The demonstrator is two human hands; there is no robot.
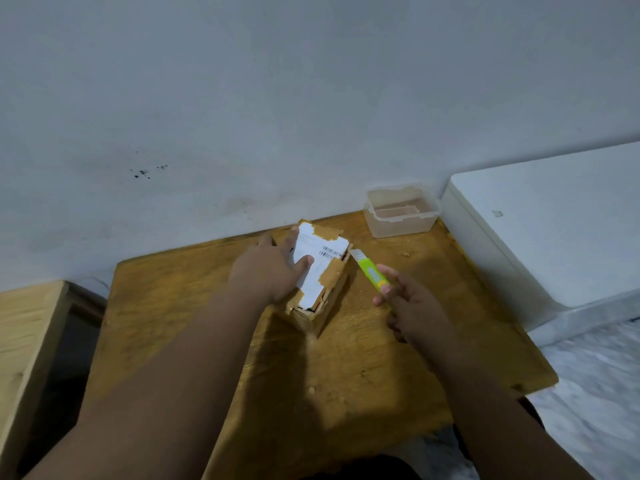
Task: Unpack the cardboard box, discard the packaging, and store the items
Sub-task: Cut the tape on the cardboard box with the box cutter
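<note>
Item: small brown cardboard box (320, 299) with a white shipping label and tan tape patches, standing on the worn wooden board (194, 306), directly under your left hand (268, 271). That hand lies flat and spread on the lid, pressing rather than gripping, fingertips reaching onto the label. Handling, by judgement: light, fairly stiff at the corners, soft along the taped seams; the glossy label may be slippery under your palm, so bear down on the cardboard edges or clasp the two long sides. Your right hand (407, 304) is closed around a lime-green and yellow utility knife (370, 275), its blade tip just beside the box's upper right corner, ahead of your fingers. Beyond the knife tip, well apart, stands an empty-looking clear plastic container (401, 211). Not determinable: the box's contents, its far side behind your left hand, whether the near end's seam, which looks ragged, is fully cut, and how far the blade is extended.
</note>
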